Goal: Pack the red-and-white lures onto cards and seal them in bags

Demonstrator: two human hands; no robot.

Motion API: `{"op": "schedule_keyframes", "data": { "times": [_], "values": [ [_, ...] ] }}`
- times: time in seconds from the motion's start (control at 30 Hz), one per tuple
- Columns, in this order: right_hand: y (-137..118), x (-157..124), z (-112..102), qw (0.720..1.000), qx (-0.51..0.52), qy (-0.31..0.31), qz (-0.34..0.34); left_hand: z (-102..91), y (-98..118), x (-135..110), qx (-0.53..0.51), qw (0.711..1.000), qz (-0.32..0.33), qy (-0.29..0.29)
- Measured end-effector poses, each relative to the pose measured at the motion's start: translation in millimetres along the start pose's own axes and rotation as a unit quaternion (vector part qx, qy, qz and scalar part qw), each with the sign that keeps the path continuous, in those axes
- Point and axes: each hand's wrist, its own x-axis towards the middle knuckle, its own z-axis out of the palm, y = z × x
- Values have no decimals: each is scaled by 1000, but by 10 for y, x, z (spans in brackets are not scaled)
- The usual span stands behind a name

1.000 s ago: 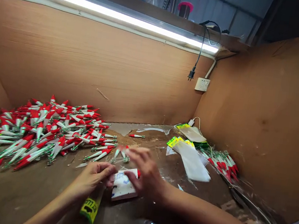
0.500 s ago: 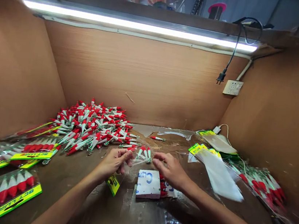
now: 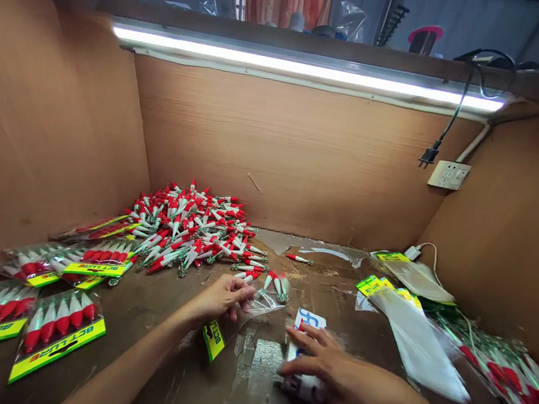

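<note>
My left hand (image 3: 221, 296) is closed on a clear plastic bag (image 3: 256, 306) with a yellow header card (image 3: 214, 339); a few red-and-white lures (image 3: 276, 284) sit inside its far end. My right hand (image 3: 327, 368) lies on a white block with blue print (image 3: 309, 320) that has red lures tucked beside it, its fingers spread over the block. A big heap of loose red-and-white lures (image 3: 191, 228) lies just beyond the left hand, against the back wall.
Filled lure packs with yellow cards (image 3: 61, 327) lie at the front left. Empty clear bags (image 3: 412, 327) are stacked at the right, with more filled packs (image 3: 509, 376) beyond them. A single lure (image 3: 299, 258) lies mid-table. Brown board walls enclose the bench (image 3: 161, 380); a socket (image 3: 448, 174) hangs at the back right.
The view has swung left and up. My right hand has let go of the bag's mouth and dropped onto the white block; the left hand still holds the bag with lures in it.
</note>
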Motion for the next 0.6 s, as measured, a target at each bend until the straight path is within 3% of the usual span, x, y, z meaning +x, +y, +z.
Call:
{"op": "schedule_keyframes", "data": {
  "times": [0.17, 0.33, 0.5, 0.6],
  "values": [
    [169, -266, 296, 978, 54, 144, 142, 78, -13, -39, 2, 999, -23, -32],
    [428, -330, 530, 956, -18, 242, 163, 157, -49, -64, 17, 996, -43, -74],
    [684, -490, 479, 930, -38, 270, 245, 189, -98, -63, 46, 991, -50, -115],
    [745, -533, 394, 937, -17, 264, 227, 206, -104, -74, 53, 989, -57, -124]
  ]
}}
